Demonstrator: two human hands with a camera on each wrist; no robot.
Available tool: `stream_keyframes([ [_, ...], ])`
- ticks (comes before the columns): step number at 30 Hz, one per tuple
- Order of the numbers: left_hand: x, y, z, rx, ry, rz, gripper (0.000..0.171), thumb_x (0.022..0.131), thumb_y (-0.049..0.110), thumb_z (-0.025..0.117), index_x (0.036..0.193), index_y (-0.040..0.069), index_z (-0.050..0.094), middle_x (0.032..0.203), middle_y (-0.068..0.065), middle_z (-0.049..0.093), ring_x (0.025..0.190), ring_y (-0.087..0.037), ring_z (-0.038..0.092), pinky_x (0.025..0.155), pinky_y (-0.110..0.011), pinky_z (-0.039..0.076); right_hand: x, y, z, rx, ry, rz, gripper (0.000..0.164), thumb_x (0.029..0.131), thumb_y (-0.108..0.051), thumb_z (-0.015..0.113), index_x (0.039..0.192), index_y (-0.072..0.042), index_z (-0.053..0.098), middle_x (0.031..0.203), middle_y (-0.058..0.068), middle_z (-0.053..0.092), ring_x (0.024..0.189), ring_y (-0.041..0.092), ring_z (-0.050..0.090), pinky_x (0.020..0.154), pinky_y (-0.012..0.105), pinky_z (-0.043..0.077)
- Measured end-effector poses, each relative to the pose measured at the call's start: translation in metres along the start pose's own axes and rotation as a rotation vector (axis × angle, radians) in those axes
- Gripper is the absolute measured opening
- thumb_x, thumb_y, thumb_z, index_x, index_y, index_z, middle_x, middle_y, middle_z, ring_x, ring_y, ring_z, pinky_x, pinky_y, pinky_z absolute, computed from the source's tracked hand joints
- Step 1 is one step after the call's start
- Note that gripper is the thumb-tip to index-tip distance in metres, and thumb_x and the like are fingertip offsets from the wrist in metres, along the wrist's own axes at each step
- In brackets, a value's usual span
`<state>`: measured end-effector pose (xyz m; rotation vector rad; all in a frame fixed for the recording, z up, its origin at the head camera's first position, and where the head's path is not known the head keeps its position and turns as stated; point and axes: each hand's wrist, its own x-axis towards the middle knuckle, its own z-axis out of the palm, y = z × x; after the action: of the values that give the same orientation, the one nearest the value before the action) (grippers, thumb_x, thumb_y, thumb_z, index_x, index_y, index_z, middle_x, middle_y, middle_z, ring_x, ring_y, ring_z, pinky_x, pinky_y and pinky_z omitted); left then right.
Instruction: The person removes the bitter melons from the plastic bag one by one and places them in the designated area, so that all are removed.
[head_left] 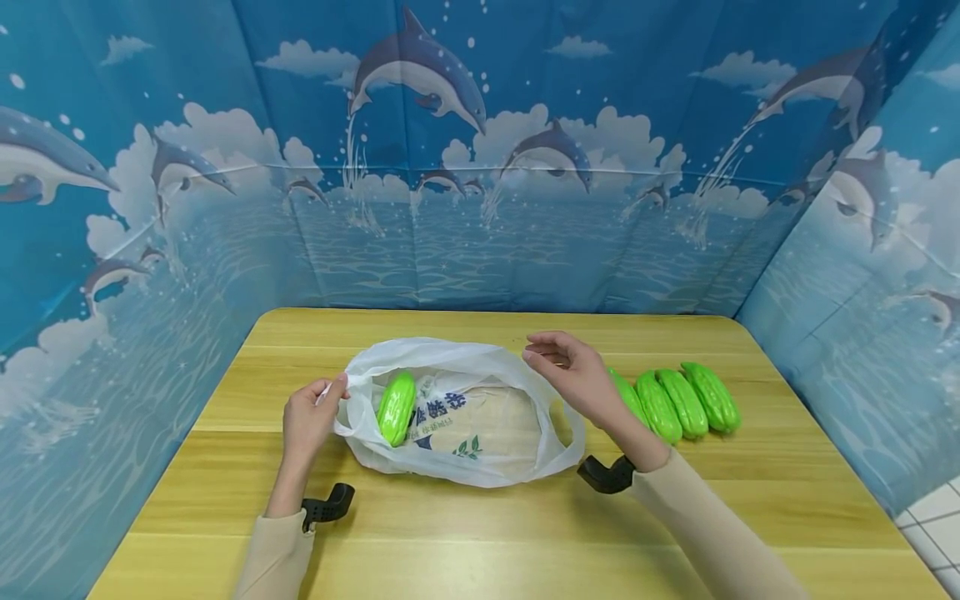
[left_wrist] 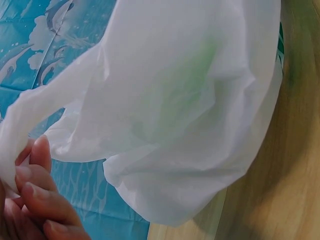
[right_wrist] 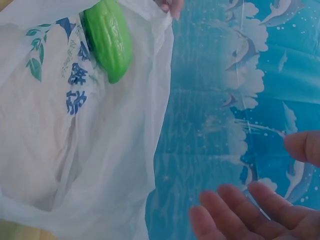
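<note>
A white plastic bag (head_left: pixel 495 482) with blue printed characters and green leaves lies wide-mouthed on the table. My left hand (head_left: pixel 307 417) pinches its left handle (left_wrist: pixel 35 107) between thumb and fingers. One shiny green ridged bitter melon (head_left: pixel 397 408) lies inside at the left end, and its green shows faintly through the plastic in the left wrist view. Over the bag's right rim hovers my right hand (head_left: pixel 573 379), fingers loosely bent and holding nothing. In the right wrist view its fingers (right_wrist: pixel 230 210) are apart from the bag.
Several more green bitter melons (head_left: pixel 682 400) lie side by side to the right, partly hidden by my right hand and wrist. A wooden table (head_left: pixel 480 550) carries everything. Blue dolphin-print curtains (head_left: pixel 465 250) stand behind and along both sides. Each wrist wears a black camera mount (head_left: pixel 607 475).
</note>
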<state>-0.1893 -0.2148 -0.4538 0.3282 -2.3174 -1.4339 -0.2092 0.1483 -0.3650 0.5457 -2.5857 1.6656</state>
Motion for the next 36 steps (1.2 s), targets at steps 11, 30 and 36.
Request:
stream_keyframes([
  [11, -0.001, 0.001, 0.000, 0.012, -0.011, -0.010, 0.047, 0.092, 0.046, 0.057, 0.075, 0.004, 0.067, 0.051, 0.002, 0.039, 0.050, -0.017, 0.037, 0.045, -0.027, 0.029, 0.023, 0.001, 0.018, -0.009, -0.136, 0.013, 0.046, 0.093, -0.037, 0.060, 0.130, -0.009, 0.054, 0.117, 0.007, 0.060, 0.104, 0.022, 0.057, 0.085, 0.040, 0.047],
  [30, 0.001, -0.002, 0.002, -0.005, -0.013, -0.009, 0.047, 0.092, 0.046, 0.058, 0.075, 0.003, 0.067, 0.051, 0.002, 0.040, 0.051, -0.017, 0.039, 0.045, -0.027, 0.030, 0.047, -0.002, 0.057, -0.086, -0.305, 0.069, 0.058, 0.090, -0.042, 0.063, 0.134, -0.006, 0.050, 0.123, 0.009, 0.056, 0.111, 0.026, 0.054, 0.087, 0.038, 0.046],
  [36, 0.001, -0.002, 0.002, 0.000, -0.015, -0.006, 0.047, 0.092, 0.047, 0.058, 0.074, 0.004, 0.067, 0.050, 0.003, 0.038, 0.050, -0.017, 0.038, 0.045, -0.027, 0.030, 0.055, -0.001, 0.074, -0.135, -0.332, 0.072, 0.058, 0.090, -0.046, 0.061, 0.134, -0.009, 0.052, 0.121, 0.007, 0.057, 0.109, 0.023, 0.055, 0.084, 0.037, 0.048],
])
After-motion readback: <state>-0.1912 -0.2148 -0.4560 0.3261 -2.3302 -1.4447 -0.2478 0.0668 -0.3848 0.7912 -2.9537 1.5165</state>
